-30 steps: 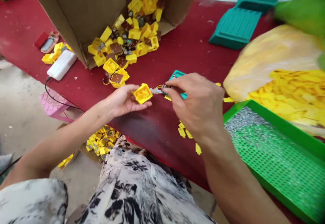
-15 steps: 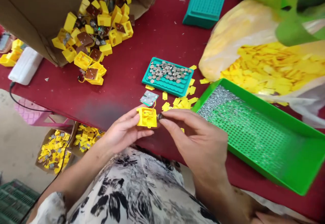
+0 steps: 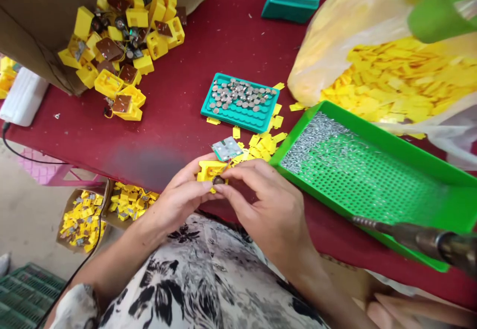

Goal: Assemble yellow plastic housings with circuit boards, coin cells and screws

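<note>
My left hand is closed around a yellow plastic housing, its open side facing up. Between the thumb and fingers of my right hand is a small dark round part, held against the housing's front half. A grey-green panel hangs by thin wires just beyond the housing. Past the hands, a teal tray bears many silver button cells. Small yellow covers lie loose beside that tray.
At right stands a green tray of metal screws, with a screwdriver-like tool over its front edge. Behind it is a plastic bag of yellow pieces. A cardboard box spills yellow housings at left. A white power bank-like block sits nearby.
My right hand has moved left, bringing the dark round part from beside the housing onto it. The panel has shifted right. The tool has come into view at right.
</note>
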Demonstrator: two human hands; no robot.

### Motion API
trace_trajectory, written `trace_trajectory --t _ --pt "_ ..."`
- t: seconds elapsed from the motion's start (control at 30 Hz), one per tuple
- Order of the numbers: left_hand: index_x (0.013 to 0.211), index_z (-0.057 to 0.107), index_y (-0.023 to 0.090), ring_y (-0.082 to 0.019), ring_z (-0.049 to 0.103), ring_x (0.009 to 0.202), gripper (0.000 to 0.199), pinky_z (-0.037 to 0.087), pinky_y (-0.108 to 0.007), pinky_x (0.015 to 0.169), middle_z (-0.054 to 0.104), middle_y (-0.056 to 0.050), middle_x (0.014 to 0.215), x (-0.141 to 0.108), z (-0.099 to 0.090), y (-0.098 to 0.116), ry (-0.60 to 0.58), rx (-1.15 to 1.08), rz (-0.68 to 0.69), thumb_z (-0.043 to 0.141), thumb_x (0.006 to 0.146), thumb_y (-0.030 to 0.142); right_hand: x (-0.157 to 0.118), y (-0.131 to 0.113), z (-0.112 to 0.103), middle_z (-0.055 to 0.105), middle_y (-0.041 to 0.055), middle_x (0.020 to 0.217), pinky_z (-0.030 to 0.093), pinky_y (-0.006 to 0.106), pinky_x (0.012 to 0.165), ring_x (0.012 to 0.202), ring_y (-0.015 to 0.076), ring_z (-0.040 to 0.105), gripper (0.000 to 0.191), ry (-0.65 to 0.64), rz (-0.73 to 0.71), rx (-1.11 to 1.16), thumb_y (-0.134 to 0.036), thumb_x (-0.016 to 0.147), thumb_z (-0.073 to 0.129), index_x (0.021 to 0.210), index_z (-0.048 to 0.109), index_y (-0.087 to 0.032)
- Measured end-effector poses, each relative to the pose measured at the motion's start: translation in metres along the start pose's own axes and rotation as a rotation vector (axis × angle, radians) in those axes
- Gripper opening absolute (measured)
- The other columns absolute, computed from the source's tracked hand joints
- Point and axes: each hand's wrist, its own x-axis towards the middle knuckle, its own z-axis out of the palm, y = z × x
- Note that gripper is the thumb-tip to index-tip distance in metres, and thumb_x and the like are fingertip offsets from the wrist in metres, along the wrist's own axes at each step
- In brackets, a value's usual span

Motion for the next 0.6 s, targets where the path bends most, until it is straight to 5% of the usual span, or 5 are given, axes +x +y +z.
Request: trace_trajectory --t 0.17,0.37,0.6 --pt "0.101 0.065 0.016 -0.014 0.063 0.085 0.029 0.052 -0.027 0.077 0.068 -0.004 0.096 0.001 0.004 0.001 0.066 -0.021 -0.017 0.072 0.073 0.017 -0.001 -0.003 -0.008 0.068 0.0025 0.088 0.054 0.028 0.071 0.08 0.015 0.066 0.014 -0.068 0.008 0.034 -0.015 0.084 0.067 0.097 0.066 -0.019" --pt "0.101 0.061 0.015 -0.016 0.065 0.08 0.027 0.053 -0.027 0.069 0.069 -0.005 0.091 0.004 0.003 0.003 0.06 0.011 -0.032 0.071 0.076 0.019 -0.002 -0.01 -0.018 0.069 0.0026 0.089 0.054 0.027 0.073 0.08 0.0136 0.066 0.013 0.063 0.02 0.031 -0.011 0.087 0.062 0.097 0.066 -0.019" --pt "0.1 0.061 0.016 -0.013 0.06 0.077 0.025 0.051 -0.025 0.067 0.064 -0.003 0.093 0.004 0.007 -0.004 0.106 0.059 0.015 0.069 0.076 0.019 -0.005 -0.008 -0.003 0.064 0.0043 0.08 0.051 0.031 0.066 0.075 0.0161 0.06 0.012 0.05 -0.12 -0.087 -0.01 0.089 0.057 0.089 0.065 -0.018"
